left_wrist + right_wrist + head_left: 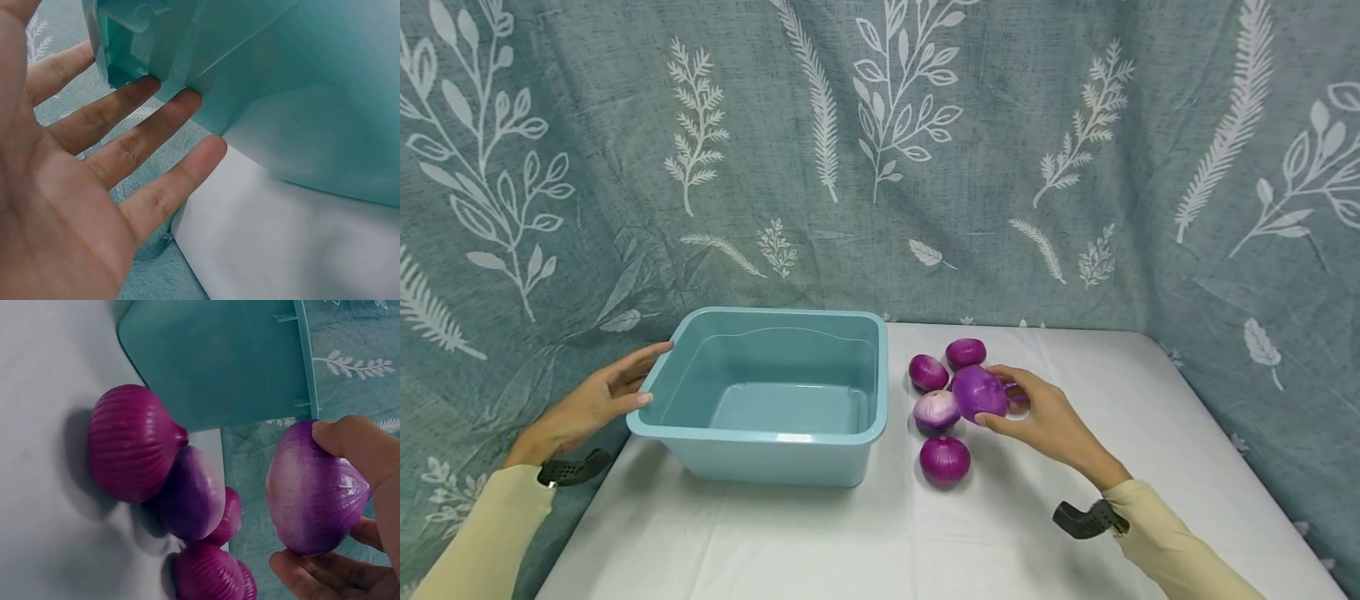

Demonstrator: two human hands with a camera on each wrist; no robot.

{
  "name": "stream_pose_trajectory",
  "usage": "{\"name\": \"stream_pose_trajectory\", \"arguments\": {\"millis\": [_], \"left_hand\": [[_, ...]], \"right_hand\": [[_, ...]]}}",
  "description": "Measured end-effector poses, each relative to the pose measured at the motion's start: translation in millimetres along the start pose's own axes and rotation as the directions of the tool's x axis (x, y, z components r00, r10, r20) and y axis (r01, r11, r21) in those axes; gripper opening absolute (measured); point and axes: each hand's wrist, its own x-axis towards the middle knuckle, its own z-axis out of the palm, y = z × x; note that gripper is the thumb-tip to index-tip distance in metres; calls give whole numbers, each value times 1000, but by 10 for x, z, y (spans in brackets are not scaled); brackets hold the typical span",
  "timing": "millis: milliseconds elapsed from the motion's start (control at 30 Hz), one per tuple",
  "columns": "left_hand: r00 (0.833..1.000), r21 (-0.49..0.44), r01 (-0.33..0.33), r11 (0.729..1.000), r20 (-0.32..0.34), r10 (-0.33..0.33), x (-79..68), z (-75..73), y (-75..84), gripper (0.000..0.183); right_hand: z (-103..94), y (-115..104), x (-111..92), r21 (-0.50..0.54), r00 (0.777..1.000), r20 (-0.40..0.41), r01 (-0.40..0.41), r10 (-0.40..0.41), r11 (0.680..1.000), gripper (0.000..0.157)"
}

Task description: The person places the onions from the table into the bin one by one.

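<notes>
My right hand (1037, 412) grips a purple onion (979, 393) between thumb and fingers; the right wrist view shows this onion (319, 490) raised off the table. Below and beside it, several red onions sit on the table: a dark magenta one (944, 461) in front, a paler white-and-purple one (936, 412) behind that, then two magenta ones (928, 372) farther back. To the left stands a blue-green plastic basin (756, 457). My left hand (597, 402) is at its left rim, fingers extended and touching its outer side (250, 81) in the left wrist view.
A white cloth (820, 542) covers the table. Behind and at both sides hangs a grey-green curtain (737, 225) with white leaf prints. The basin's inside floor (790, 408) is visible with nothing on it. Dark bands (574, 468) circle both wrists.
</notes>
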Motion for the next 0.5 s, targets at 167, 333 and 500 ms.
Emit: {"name": "stream_pose_trajectory", "arguments": {"millis": [167,333,500], "left_hand": [[1000,-15,-9,1000,24,9,26,-2,-9,71],[998,-32,3,999,59,-2,20,-30,3,72],[996,-57,1,998,92,4,-5,-57,8,73]], "right_hand": [[1,-131,87,23,999,-2,33,-33,999,80],[50,-293,185,59,998,11,58,-59,997,80],[98,-443,269,84,997,22,73,-75,994,77]]}}
